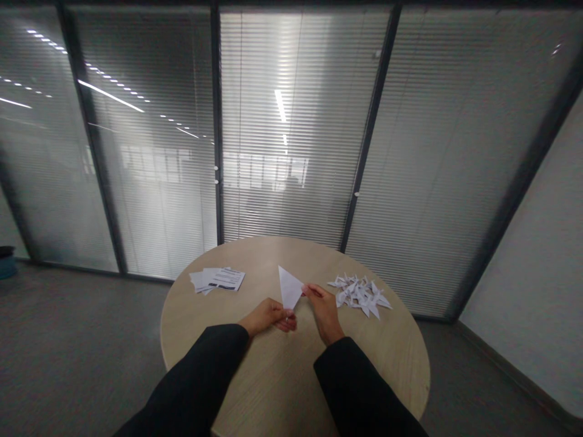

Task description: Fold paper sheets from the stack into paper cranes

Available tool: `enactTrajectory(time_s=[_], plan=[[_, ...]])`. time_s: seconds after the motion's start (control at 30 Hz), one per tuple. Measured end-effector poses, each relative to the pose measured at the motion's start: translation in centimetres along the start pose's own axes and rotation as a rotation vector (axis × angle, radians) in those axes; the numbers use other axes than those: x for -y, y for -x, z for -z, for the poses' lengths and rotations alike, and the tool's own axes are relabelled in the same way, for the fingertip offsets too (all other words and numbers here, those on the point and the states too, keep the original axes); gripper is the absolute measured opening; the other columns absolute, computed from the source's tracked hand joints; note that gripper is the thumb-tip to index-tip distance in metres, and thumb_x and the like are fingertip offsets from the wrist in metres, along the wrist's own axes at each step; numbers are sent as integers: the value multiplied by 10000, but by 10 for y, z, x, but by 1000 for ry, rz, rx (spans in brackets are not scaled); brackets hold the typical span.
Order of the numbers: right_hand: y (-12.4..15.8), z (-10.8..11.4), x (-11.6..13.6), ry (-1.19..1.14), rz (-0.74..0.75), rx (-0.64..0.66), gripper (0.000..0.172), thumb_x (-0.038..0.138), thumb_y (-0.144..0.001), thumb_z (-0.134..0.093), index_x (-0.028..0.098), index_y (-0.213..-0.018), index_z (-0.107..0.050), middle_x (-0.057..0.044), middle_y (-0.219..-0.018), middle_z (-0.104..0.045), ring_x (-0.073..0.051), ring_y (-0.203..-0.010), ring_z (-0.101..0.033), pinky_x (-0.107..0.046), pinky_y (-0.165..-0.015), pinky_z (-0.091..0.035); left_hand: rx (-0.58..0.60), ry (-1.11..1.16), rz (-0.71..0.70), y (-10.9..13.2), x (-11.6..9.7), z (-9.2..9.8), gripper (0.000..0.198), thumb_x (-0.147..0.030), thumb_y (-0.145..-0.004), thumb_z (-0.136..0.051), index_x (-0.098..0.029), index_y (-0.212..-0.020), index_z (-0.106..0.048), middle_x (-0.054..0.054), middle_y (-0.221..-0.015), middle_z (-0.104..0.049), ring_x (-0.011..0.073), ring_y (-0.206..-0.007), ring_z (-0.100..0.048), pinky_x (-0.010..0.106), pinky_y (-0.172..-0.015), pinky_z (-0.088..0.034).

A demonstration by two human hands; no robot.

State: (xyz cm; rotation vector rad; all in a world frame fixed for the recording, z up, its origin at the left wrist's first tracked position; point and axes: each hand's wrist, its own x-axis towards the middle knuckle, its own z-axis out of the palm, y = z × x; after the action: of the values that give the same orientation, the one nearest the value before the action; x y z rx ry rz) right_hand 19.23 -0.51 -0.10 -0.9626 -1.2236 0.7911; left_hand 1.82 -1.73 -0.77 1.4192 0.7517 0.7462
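Observation:
A white sheet folded into a triangle (289, 286) stands up over the middle of the round wooden table (218, 315). My left hand (268, 317) pinches its lower tip, fingers closed. My right hand (324, 308) pinches the right corner of the same triangle. Both arms wear black sleeves and reach in from the near edge.
A heap of several small folded white paper figures (359, 292) lies to the right of my hands. A stack of printed sheets (218, 279) lies at the table's far left. Glass partitions with blinds stand behind the table, and grey carpet surrounds it.

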Motion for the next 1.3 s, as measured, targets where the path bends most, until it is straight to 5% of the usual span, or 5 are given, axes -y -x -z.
enactTrajectory(time_s=[0.63, 0.93, 1.17, 1.3], plan=[[-1, 2, 2, -9, 9, -52, 345, 472, -646, -704, 154, -779, -705, -44, -709, -692, -199, -705, -623, -321, -712, -468, 45, 30, 52, 6, -7, -4, 523, -554, -581, -710, -66, -768, -683, 151, -750, -713, 223, -709, -674, 369, -742, -496], [2, 1, 4, -48, -22, -61, 372, 494, -640, -704, 149, -780, -703, -57, -726, -692, -209, -710, -616, -321, -692, -471, -15, -262, -37, 8, -13, -3, 541, -643, -675, -558, -110, -595, -602, 115, -622, -689, 194, -590, -652, 292, -640, -458], [1, 1, 1, -108, -38, -78, 360, 478, -629, -723, 154, -784, -704, -41, -751, -694, -192, -724, -608, -304, -705, -460, 15, -344, -81, 7, -9, -4, 541, -661, -750, -430, -146, -638, -548, 41, -486, -627, 155, -504, -604, 258, -579, -431], [0, 2, -1, -103, -36, -66, 387, 504, -634, -709, 147, -783, -702, -50, -725, -690, -202, -709, -611, -308, -687, -465, -35, -257, -62, 4, -7, -3, 525, -637, -705, -520, -118, -736, -589, 86, -640, -677, 174, -585, -634, 272, -584, -444]])
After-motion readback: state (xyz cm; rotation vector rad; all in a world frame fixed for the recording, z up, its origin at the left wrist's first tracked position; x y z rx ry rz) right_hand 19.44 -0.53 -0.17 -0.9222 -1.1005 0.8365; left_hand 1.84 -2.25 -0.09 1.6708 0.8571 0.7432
